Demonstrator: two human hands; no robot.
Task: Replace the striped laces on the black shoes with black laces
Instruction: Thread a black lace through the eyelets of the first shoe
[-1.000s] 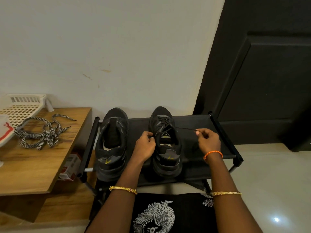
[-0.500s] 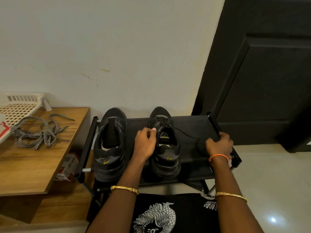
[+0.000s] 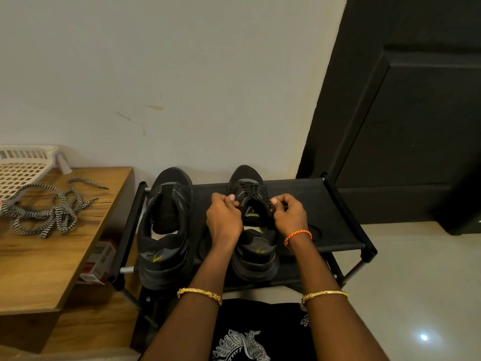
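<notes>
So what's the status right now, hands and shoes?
Both hands, left and right, pinching black lace at right shoe. Left shoe unlaced. Striped laces off, on table. Nothing in the way.

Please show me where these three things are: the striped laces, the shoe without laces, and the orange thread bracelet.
striped laces [image 3: 56, 216]: head view, on the tangled middle of the bundle on the wooden table.
shoe without laces [image 3: 166, 225]: head view, on its open tongue area.
orange thread bracelet [image 3: 298, 235]: head view, on the band across the right wrist.
</notes>
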